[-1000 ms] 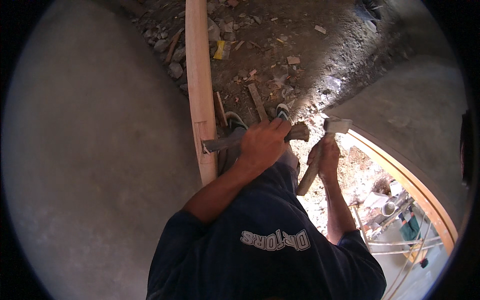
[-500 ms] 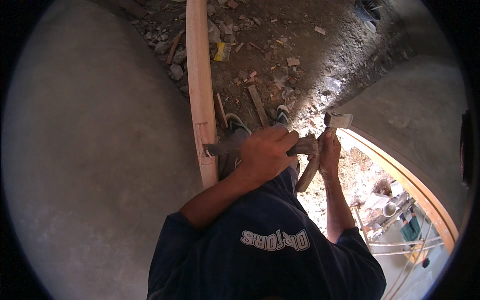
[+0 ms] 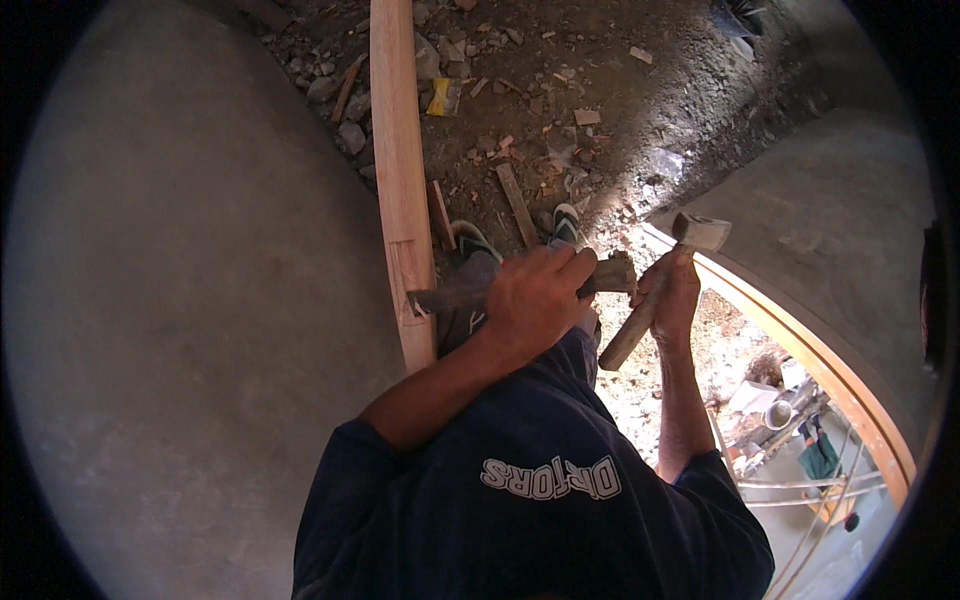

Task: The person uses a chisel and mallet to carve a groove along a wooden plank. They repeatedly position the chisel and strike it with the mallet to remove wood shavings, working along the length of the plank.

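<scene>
My left hand (image 3: 535, 300) is wrapped round the middle of a chisel (image 3: 452, 298). Its dark blade reaches left to a cut recess in a pale wooden beam (image 3: 398, 165), where small chips stick up at the tip. The chisel's worn wooden handle end points right, toward my other hand. Closed round the wooden handle of a hatchet (image 3: 704, 232), close below its head, is my right hand (image 3: 676, 295). The hatchet's handle slants down toward my body, a little apart from the chisel's end. My left fingers partly hide the chisel's middle.
A smooth grey wall (image 3: 200, 300) rises beside the beam on the left. Rubble and wood scraps (image 3: 516, 205) lie on the dirt floor round my sandalled feet. At right, a wooden frame (image 3: 800, 340) edges a bright opening, with a bucket (image 3: 778, 415) and poles beyond.
My right hand and the hatchet have moved right, away from the chisel's handle end. The left hand has shifted slightly, and the chisel tip stays at the recess.
</scene>
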{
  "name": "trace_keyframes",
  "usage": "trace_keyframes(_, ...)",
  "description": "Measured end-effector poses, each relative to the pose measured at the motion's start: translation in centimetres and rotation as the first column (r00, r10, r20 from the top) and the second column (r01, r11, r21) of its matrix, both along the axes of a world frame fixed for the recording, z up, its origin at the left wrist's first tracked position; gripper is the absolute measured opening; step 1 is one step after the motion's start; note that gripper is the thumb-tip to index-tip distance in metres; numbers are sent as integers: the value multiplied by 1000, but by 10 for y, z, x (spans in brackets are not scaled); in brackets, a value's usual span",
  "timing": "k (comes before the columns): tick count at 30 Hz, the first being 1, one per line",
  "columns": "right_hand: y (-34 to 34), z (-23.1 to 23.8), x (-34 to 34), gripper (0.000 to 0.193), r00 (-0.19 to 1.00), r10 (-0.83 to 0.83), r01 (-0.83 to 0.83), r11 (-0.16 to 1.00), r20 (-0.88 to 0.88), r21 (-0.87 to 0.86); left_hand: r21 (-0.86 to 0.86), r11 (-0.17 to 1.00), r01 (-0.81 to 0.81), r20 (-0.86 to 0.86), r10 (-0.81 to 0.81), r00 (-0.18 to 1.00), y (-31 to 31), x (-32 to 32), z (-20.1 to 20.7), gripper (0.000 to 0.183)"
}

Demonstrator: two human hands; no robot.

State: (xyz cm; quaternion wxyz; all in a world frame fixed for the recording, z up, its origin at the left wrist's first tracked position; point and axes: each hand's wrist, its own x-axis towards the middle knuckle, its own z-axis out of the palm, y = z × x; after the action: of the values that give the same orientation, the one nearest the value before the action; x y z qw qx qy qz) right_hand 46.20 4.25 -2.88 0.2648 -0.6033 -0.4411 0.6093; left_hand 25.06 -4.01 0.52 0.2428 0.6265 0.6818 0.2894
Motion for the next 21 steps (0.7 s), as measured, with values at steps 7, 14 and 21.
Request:
trace_keyframes(7, -26, -8, 11, 22, 993, 118, -114, 987, 28, -111, -31, 1000, -7, -31, 6, 999, 0, -1, -8, 50)
trace_keyframes(14, -18, -4, 6, 55, 961, -268, 259, 959, -70, -118, -42, 999, -18, -79, 14, 997, -5, -1, -20, 47)
trace_keyframes(21, -35, -22, 19, 41, 942, 297, -271, 948, 159, -167, -102, 994, -34, -142, 19, 990, -4, 5, -22, 44)
